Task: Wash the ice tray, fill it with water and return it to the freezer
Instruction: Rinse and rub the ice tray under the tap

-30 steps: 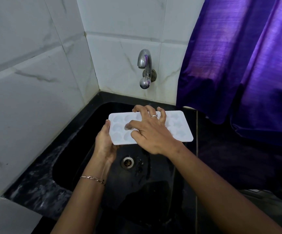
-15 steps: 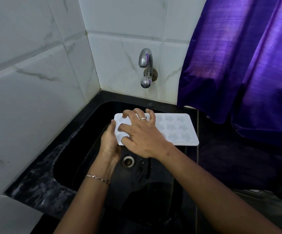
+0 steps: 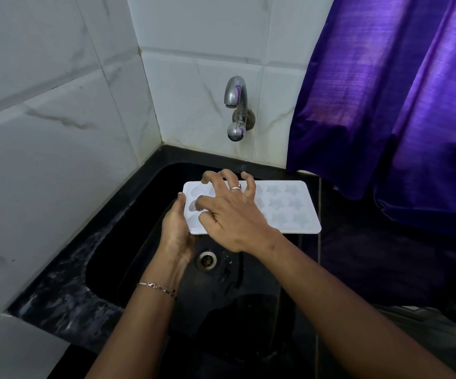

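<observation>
Washing looked under way in the head view: one ice tray (image 3: pixel 284 206) was level below the single tap (image 3: pixel 236 105), over the sink (image 3: pixel 139 242), with no water seen running. One left hand (image 3: pixel 176 231) clasped the tray's end left of the tap, thumb on top. One right hand (image 3: pixel 232 217) lay over the cavities, fingers spread and bent, gripping nothing. Filling and the freezer were left to do, I judged. Cavities ran in three rows, their count partly hidden.

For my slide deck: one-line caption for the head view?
Left hand holds a white ice tray over the black sink; the right hand touches its moulds.
</observation>
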The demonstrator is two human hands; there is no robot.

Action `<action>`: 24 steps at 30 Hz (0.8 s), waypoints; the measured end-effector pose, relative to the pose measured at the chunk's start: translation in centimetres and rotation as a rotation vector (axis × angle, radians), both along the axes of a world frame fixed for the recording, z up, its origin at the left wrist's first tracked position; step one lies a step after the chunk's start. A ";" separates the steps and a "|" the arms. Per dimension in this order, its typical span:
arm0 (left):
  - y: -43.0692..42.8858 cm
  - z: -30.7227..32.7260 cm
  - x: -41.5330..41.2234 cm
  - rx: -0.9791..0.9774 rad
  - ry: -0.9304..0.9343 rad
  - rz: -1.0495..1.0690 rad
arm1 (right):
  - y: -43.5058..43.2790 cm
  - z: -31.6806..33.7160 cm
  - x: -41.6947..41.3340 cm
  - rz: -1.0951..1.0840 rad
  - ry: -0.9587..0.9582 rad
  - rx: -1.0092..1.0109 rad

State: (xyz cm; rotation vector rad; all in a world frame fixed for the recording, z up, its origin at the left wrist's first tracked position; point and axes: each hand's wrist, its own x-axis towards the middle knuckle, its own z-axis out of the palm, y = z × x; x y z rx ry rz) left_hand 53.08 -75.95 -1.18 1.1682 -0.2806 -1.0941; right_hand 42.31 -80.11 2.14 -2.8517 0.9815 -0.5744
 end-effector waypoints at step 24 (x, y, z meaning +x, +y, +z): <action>1.4 0.7 4.2 0.041 -0.061 0.231 | -2.9 -1.9 -10.1 -0.213 -0.092 -0.034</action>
